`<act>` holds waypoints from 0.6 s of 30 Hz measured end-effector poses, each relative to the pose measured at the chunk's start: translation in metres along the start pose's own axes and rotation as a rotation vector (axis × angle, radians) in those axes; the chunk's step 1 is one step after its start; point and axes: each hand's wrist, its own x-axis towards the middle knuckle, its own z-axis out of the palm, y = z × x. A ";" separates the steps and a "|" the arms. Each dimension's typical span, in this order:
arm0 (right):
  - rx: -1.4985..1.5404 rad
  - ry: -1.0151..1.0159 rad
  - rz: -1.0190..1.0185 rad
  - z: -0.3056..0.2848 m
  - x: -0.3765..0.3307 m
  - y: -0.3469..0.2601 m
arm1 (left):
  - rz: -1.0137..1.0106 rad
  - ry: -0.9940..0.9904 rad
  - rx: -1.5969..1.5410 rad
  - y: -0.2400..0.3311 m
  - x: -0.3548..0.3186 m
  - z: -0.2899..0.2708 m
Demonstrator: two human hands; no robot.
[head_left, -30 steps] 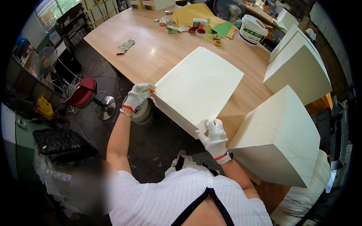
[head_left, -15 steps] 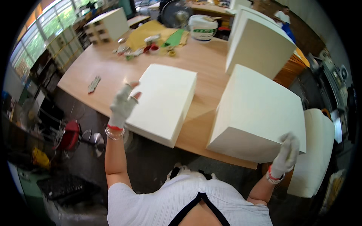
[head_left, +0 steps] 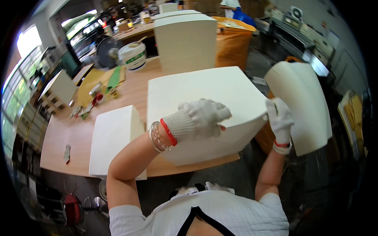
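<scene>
A large white box (head_left: 204,90) stands on the wooden table in front of me. My left hand (head_left: 199,118), in a white knit glove with a red cuff, reaches across the near top edge of this box. Its fingers are apart and slightly bent, with no object visible in them; the palm is hidden. At the box's right corner, my right hand (head_left: 279,120), gloved the same way, has its fingers bent in against the edge. To the left lies a lower white block (head_left: 112,137), partly behind my left forearm.
The table (head_left: 55,137) carries a white bucket (head_left: 132,57), yellow sheet material (head_left: 87,91) and a small grey-green item (head_left: 67,153). Tall white panels (head_left: 185,43) stand behind the box. A curved white padded piece (head_left: 301,106) is at right, near an orange bin (head_left: 232,45).
My view has turned right. My left hand has moved from the lower block across to the large box. My right hand remains at that box's right side.
</scene>
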 end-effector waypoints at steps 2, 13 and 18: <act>-0.068 0.084 -0.235 0.010 0.018 -0.010 | -0.052 -0.044 0.020 -0.002 0.029 0.013; -0.151 0.202 -0.433 0.030 0.034 0.002 | 0.108 0.150 -0.148 -0.017 0.069 0.054; -0.194 0.335 -0.436 0.039 0.027 0.013 | -0.050 0.035 -0.562 -0.017 0.062 0.044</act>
